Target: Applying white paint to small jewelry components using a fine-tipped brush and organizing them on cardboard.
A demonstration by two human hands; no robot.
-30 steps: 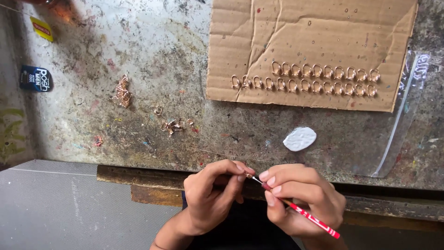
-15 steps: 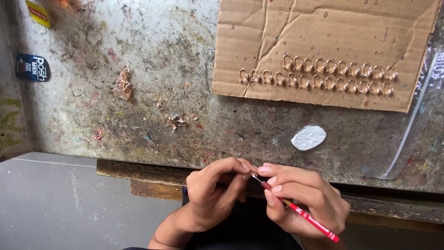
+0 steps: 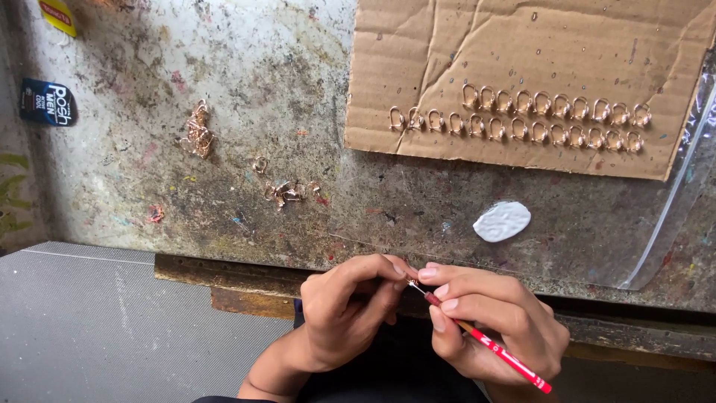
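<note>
- The right hand [image 3: 496, 325] pinched a red tool [image 3: 492, 347] like a pen, fingers clamped on its shaft, the metal tip toward the left hand [image 3: 347, 313].
- The left fingers were pressed together on something too small to make out, just short of the cardboard's near edge.
- A white blob [image 3: 502, 221] lay on the tabletop [image 3: 246, 82] just before the cardboard [image 3: 522, 52].
- Left of the cardboard, loose rings [image 3: 287, 191] and a heap [image 3: 198, 133] looked untouched.
- On the cardboard, two rows of rings [image 3: 552, 116] stood finished, with bare room left.

Shiny rose-gold metal rings [image 3: 552, 119] sit on creased matt cardboard [image 3: 522, 60], over a rough, paint-flecked stone worktop [image 3: 224, 75].
</note>
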